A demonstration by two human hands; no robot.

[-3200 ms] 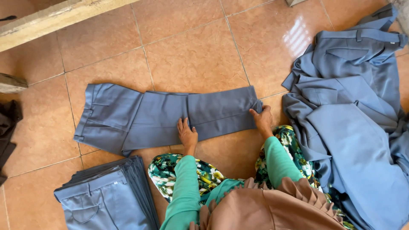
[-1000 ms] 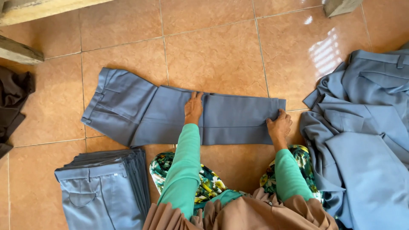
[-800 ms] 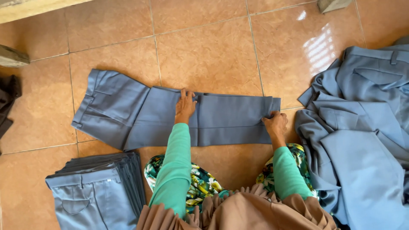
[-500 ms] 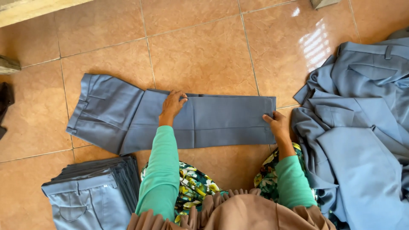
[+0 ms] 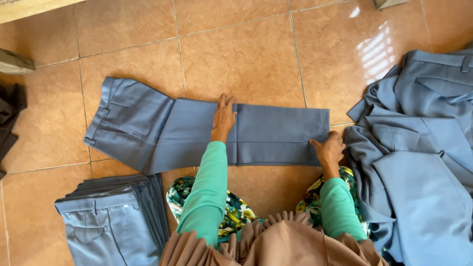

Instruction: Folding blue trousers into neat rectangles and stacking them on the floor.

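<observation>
A pair of grey-blue trousers [image 5: 162, 133] lies flat across the orange floor tiles, waistband to the left and leg ends to the right. My left hand [image 5: 224, 117] rests palm down on the middle of the legs, fingers pointing away from me. My right hand [image 5: 329, 149] presses on the near corner of the leg ends, fingers spread. Both arms wear green sleeves. Neither hand visibly grips the cloth.
A neat stack of folded grey-blue trousers [image 5: 111, 219] sits at my lower left. A loose heap of unfolded grey-blue trousers [image 5: 423, 148] fills the right side. Dark cloth [image 5: 10, 118] lies at the far left beside a wooden plank [image 5: 15, 61].
My left hand slid from the near edge up onto the middle of the trouser legs. My right hand stays at the leg ends. The legs now lie flatter and straighter.
</observation>
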